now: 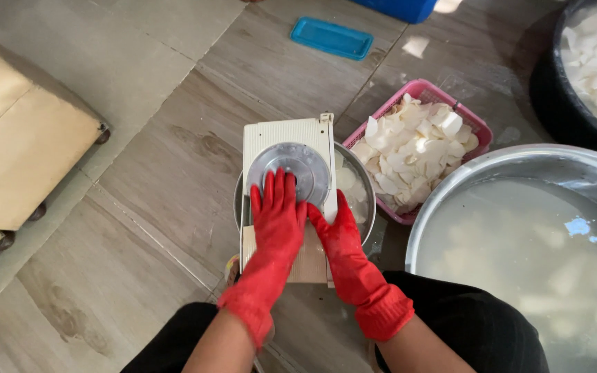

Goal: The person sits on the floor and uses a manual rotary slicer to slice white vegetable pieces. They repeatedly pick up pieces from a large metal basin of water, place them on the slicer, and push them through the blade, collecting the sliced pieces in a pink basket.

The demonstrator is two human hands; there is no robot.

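The person sits low on the floor [139, 173] with a cream slicer board [288, 148] laid across a metal bowl [355, 181]. The board has a round metal blade disc [291, 162] in its middle. The left hand [279, 220], in a red rubber glove, lies flat on the board with fingers stretched out, tips touching the disc. I cannot tell if something is under the palm. The right hand [336, 231], also in a red glove, curls around the right edge of the board and grips it.

To the right of the board sits a pink basket [481, 128] full of white slices [412, 148]. Further right is a big metal basin [519, 162] of cloudy water.

To do this well, I think the fingers should stay flat and away from the sharp part, and the gripping hand should keep the board from sliding on the bowl.
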